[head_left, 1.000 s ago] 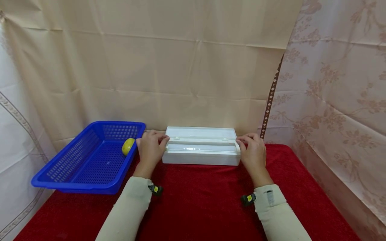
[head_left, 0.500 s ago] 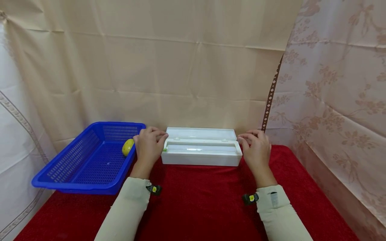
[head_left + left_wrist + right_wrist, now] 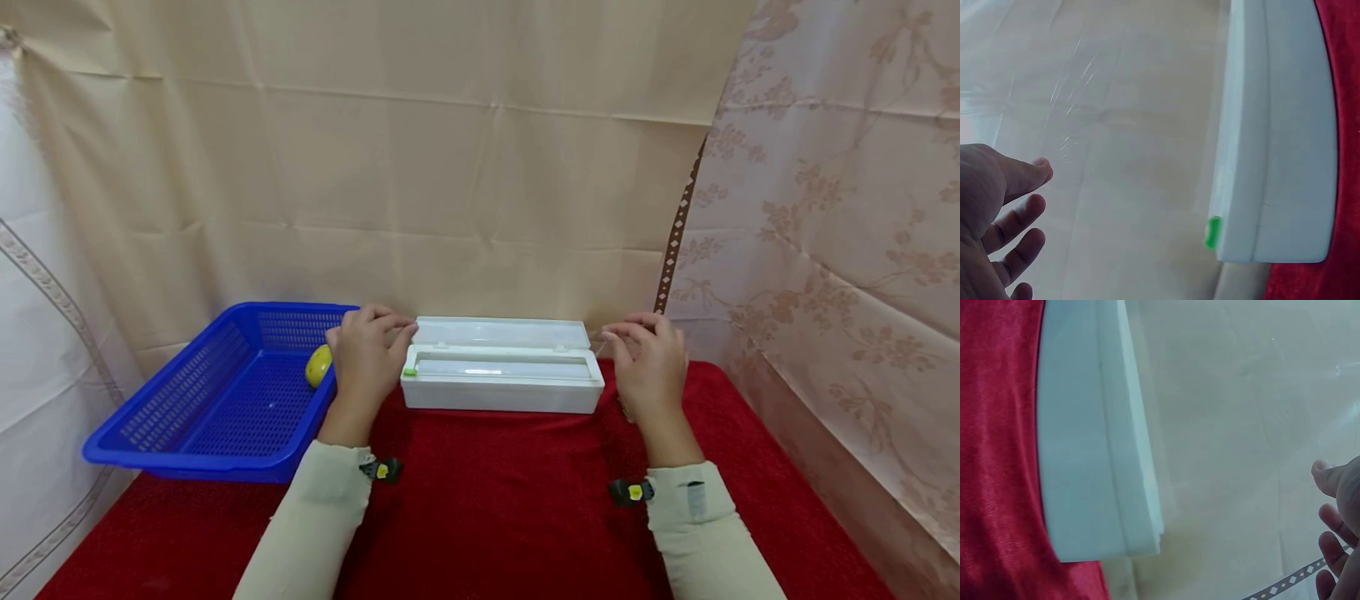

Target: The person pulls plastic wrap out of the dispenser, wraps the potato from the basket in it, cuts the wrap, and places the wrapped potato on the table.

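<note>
Curtain, white with patterned trim, hangs at the far left of the frame (image 3: 37, 358), and at lower left sits a blue basket (image 3: 187, 462), a yellow fruit (image 3: 318, 366) resting inside near its right wall. Next comes the left hand (image 3: 367, 358), just left of centre, thumb and forefinger brought together in a narrow pinch on clear film (image 3: 1079, 81); the left wrist view catches the glints running across it. Now the middle: there's the white box (image 3: 502, 397), lying lengthwise on the red cloth (image 3: 487, 508), its lid (image 3: 502, 332) tipped back, a pale roll (image 3: 480, 368) showing inside, a green tab (image 3: 410, 372) at the left end. Beige drape (image 3: 450, 167) fills the back. Over to the right hand (image 3: 650, 367), just past the box's right end, pinching the film too, thumb and fingertips close; its exact contact is hard to make out in the right wrist view. Both hands stand apart from the box there. Pink floral fabric (image 3: 847, 250) covers the right side.
</note>
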Motion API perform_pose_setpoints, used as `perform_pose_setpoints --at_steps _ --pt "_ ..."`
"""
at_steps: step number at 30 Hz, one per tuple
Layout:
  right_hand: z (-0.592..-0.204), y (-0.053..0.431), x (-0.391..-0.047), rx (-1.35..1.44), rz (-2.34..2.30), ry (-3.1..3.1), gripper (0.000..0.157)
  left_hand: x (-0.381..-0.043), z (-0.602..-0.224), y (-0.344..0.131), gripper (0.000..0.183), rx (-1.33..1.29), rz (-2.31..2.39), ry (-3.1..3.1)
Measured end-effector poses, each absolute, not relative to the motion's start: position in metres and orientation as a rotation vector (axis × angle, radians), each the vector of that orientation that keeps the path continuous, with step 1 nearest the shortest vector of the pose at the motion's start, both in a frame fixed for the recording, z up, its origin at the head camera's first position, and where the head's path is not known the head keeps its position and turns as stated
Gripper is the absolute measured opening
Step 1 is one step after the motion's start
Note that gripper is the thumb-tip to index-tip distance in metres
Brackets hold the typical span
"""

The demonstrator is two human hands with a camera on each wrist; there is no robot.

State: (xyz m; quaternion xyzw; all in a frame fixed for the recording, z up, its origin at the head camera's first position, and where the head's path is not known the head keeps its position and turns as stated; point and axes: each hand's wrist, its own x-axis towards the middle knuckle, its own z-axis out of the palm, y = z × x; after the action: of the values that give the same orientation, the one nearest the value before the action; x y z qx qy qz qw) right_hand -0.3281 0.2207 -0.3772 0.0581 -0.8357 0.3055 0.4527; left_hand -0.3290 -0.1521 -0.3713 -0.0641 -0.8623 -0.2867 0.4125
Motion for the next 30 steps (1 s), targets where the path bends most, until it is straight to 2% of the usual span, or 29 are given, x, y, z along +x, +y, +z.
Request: perform_pose_setpoints --at_steps 24,30 --pt "-0.342 0.220 -0.302 0.207 0.768 -1.963 0.013 -0.301 -0.340 -0.150 0.014 -0.222 -0.741 -2.020" --pt "-0.335 0.220 -0.295 0.244 0.793 -1.912 0.009 -0.294 -0.336 -0.150 0.013 -0.251 -0.751 -1.968"
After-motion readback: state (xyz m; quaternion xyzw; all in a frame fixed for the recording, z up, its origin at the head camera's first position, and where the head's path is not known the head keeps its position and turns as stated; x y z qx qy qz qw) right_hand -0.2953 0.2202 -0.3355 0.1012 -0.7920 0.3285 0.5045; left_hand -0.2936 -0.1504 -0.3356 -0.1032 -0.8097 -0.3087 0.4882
